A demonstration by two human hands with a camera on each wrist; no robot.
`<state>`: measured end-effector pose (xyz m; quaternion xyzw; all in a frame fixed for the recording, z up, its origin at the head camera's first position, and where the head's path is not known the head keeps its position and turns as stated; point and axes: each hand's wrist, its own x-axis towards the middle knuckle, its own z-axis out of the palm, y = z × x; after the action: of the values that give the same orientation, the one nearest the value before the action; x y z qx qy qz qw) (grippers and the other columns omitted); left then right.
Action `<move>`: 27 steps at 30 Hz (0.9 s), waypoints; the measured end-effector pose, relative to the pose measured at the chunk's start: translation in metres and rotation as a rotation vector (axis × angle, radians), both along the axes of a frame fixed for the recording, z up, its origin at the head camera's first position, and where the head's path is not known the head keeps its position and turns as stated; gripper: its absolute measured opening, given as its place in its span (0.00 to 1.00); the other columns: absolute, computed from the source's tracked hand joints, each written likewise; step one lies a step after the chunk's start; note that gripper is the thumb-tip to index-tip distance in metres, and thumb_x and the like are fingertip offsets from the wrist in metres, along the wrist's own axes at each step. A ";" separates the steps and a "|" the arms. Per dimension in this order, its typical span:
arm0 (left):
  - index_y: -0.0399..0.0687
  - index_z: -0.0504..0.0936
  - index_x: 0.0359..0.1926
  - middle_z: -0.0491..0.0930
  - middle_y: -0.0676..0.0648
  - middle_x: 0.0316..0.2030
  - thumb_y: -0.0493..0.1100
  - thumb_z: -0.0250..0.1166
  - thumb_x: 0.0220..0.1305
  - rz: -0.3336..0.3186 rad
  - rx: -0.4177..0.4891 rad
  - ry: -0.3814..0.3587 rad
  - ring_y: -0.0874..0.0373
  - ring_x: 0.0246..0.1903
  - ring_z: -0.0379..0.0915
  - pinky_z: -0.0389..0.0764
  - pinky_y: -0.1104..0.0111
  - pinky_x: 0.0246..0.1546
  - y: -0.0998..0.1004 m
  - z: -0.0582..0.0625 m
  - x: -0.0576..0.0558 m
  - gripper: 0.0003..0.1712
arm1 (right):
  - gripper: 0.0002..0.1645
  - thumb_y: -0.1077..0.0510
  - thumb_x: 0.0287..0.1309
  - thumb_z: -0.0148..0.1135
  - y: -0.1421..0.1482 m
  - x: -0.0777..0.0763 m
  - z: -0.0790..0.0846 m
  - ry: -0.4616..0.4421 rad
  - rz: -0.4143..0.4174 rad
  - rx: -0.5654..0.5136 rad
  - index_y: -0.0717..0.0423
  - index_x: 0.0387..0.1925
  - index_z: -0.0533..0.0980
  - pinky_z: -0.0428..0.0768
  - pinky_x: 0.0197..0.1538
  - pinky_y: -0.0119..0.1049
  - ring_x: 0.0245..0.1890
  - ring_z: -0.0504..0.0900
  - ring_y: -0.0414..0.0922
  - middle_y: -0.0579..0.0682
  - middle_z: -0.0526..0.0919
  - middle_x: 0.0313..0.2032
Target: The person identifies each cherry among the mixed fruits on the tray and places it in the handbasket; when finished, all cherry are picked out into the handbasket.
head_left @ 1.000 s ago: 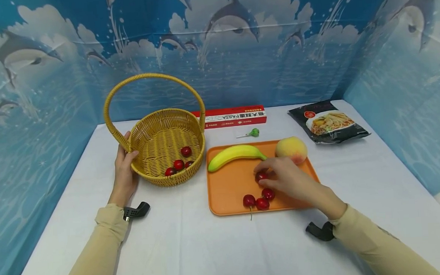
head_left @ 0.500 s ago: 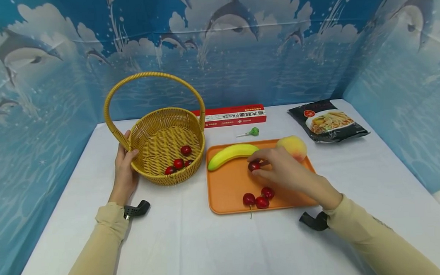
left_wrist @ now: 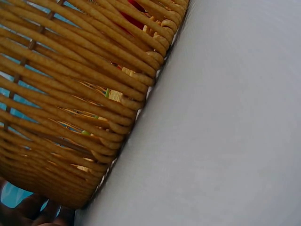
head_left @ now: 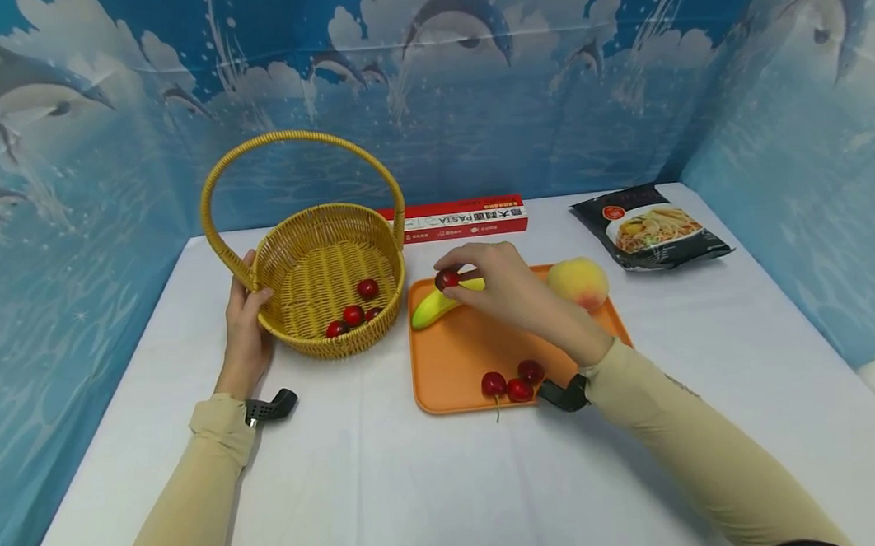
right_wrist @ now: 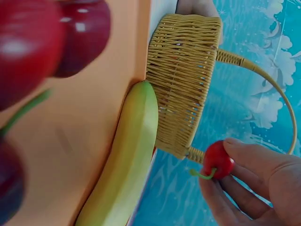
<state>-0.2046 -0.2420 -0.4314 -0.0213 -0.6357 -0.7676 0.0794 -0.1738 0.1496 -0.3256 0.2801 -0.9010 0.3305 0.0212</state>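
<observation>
My left hand (head_left: 245, 324) grips the left rim of a yellow wicker basket (head_left: 322, 345), thumb over the edge by the base of its tall handle. Several red cherries (head_left: 354, 314) lie inside, toward the front. Between thumb and fingers my right hand (head_left: 508, 286) pinches one cherry (right_wrist: 217, 160), its short green stem showing in the right wrist view. That hand is raised above a banana (head_left: 433, 308) at the back left of an orange tray (head_left: 450, 379). Three more cherries (head_left: 519, 390) sit at the tray's front edge, and a peach (head_left: 579, 282) at its back right.
Behind the tray stands a red pasta box (head_left: 472, 218), partly hidden by the basket. A black noodle packet (head_left: 650, 227) lies at the back right. Dolphin-print curtains (head_left: 445, 132) enclose the white table (head_left: 389, 490) at the back and sides.
My right hand has lifted the cherry from the tray and carried it left and back, over the banana toward the basket. The left hand keeps its hold on the rim.
</observation>
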 end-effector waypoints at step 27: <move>0.68 0.56 0.83 0.56 0.51 0.81 0.38 0.49 0.76 0.018 -0.012 -0.015 0.50 0.77 0.57 0.69 0.70 0.72 0.003 0.001 -0.002 0.39 | 0.22 0.57 0.68 0.71 -0.104 -0.050 0.027 0.056 0.150 0.007 0.58 0.61 0.82 0.83 0.60 0.38 0.56 0.86 0.46 0.53 0.88 0.56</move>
<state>-0.2067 -0.2393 -0.4303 -0.0104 -0.6411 -0.7630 0.0817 -0.2234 0.0456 -0.2984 0.3561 -0.8776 0.3202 0.0206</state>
